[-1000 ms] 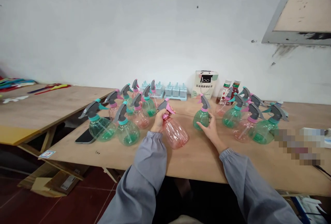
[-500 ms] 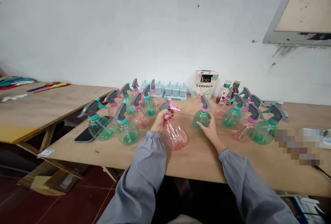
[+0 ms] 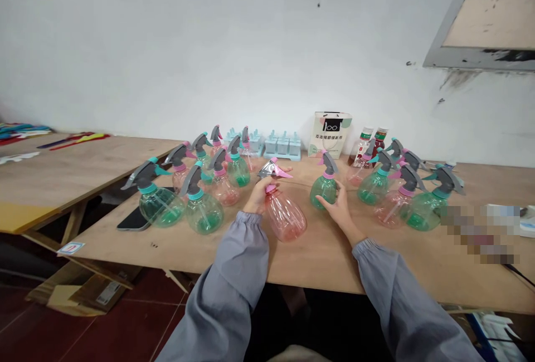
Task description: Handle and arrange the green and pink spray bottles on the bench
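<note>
My left hand (image 3: pixel 258 197) is wrapped round the neck of a pink spray bottle (image 3: pixel 286 216) with a grey and pink head, tilted in front of me. Just right of it, my right hand (image 3: pixel 336 202) has its thumb and fingers round the side of a green spray bottle (image 3: pixel 323 191) with a pink collar. That bottle stands upright on the wooden table (image 3: pixel 317 256). Pink and green spray bottles stand in a group on the left, among them a green one (image 3: pixel 204 214). Another group stands on the right, including a green bottle (image 3: pixel 373 186).
A phone (image 3: pixel 134 219) lies by the left bottles. Light blue moulds (image 3: pixel 282 147), a paper bag (image 3: pixel 328 138) and two labelled bottles (image 3: pixel 363 147) stand along the wall. A second table (image 3: pixel 83 170) with coloured strips is at the far left.
The pink bottle in my left hand has shifted slightly, its base swinging a little to the right. My right hand stays on the green bottle. The whole view has moved slightly.
</note>
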Demonstrator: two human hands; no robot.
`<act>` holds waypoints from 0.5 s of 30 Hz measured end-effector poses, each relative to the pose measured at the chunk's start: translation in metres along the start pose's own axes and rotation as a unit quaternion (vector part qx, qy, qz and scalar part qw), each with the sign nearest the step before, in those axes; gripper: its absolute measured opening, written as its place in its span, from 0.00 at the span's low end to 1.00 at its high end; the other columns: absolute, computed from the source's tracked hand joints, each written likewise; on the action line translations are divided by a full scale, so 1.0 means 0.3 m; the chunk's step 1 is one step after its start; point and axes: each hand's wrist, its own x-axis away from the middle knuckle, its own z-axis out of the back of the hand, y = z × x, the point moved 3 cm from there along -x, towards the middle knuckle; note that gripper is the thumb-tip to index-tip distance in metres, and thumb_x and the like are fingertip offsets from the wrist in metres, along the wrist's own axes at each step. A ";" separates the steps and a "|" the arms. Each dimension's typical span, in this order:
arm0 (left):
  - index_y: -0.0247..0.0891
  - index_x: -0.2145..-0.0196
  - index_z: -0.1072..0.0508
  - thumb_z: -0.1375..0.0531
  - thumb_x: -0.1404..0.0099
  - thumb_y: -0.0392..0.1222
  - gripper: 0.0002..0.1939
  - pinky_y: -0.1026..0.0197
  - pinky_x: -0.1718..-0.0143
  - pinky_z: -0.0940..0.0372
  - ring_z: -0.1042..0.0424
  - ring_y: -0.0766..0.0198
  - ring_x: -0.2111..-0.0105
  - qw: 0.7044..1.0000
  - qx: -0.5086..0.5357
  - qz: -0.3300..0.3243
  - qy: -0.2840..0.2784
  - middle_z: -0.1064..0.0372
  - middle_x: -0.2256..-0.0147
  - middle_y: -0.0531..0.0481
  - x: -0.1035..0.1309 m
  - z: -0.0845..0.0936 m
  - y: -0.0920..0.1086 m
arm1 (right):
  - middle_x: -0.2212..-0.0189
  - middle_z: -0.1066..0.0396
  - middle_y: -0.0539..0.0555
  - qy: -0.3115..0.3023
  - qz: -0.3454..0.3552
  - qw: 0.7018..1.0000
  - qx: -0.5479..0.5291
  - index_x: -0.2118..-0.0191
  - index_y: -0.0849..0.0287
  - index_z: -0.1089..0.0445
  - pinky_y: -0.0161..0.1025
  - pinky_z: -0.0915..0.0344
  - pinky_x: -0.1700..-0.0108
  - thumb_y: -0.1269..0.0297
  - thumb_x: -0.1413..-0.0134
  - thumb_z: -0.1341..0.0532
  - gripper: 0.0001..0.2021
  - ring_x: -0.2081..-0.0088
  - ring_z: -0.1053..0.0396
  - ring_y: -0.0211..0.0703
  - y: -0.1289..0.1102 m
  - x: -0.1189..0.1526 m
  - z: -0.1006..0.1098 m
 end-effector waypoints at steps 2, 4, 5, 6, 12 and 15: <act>0.38 0.75 0.31 0.39 0.61 0.41 0.11 0.69 0.76 0.39 0.36 0.70 0.75 1.000 0.004 -0.014 -0.009 0.29 0.73 0.52 -0.005 0.003 -0.002 | 0.42 0.38 0.64 0.001 -0.003 1.000 -0.001 0.38 0.57 0.44 0.62 0.39 0.38 0.42 0.56 0.30 0.44 0.42 0.36 0.59 -0.002 -0.001 0.000; 0.38 0.77 0.32 0.41 0.61 0.41 0.09 0.68 0.76 0.38 0.38 0.71 0.77 0.999 0.004 -0.035 -0.004 0.31 0.75 0.53 -0.012 0.013 -0.001 | 0.43 0.38 0.65 0.005 -0.003 1.000 -0.003 0.39 0.58 0.43 0.63 0.40 0.38 0.41 0.57 0.30 0.44 0.42 0.36 0.60 -0.006 -0.002 0.000; 0.38 0.77 0.33 0.42 0.61 0.42 0.09 0.67 0.76 0.38 0.38 0.70 0.78 0.999 0.001 -0.046 -0.001 0.32 0.75 0.53 -0.014 0.018 0.001 | 0.43 0.38 0.65 0.007 -0.002 1.000 -0.002 0.39 0.58 0.43 0.63 0.40 0.38 0.41 0.57 0.30 0.44 0.42 0.36 0.60 -0.008 -0.003 0.000; 0.39 0.78 0.33 0.43 0.60 0.42 0.08 0.67 0.77 0.37 0.37 0.70 0.78 0.999 -0.003 -0.054 0.000 0.32 0.76 0.52 -0.016 0.023 0.003 | 0.43 0.38 0.65 0.010 -0.001 1.000 -0.002 0.39 0.58 0.43 0.63 0.40 0.38 0.41 0.57 0.30 0.44 0.42 0.36 0.60 -0.010 -0.003 0.001; 0.37 0.75 0.29 0.41 0.59 0.41 0.10 0.66 0.76 0.36 0.32 0.67 0.75 0.999 -0.011 -0.035 -0.006 0.27 0.72 0.49 -0.012 0.020 -0.001 | 0.43 0.38 0.64 0.014 0.001 1.000 0.003 0.39 0.57 0.43 0.63 0.39 0.39 0.40 0.56 0.31 0.43 0.42 0.37 0.60 -0.016 0.001 0.000; 0.37 0.76 0.29 0.41 0.59 0.41 0.09 0.66 0.77 0.37 0.33 0.68 0.76 0.999 -0.002 -0.049 -0.017 0.27 0.73 0.50 -0.007 0.012 0.001 | 0.43 0.38 0.64 0.012 0.003 1.000 0.006 0.39 0.58 0.43 0.63 0.39 0.38 0.40 0.56 0.31 0.43 0.41 0.37 0.60 -0.017 0.002 0.000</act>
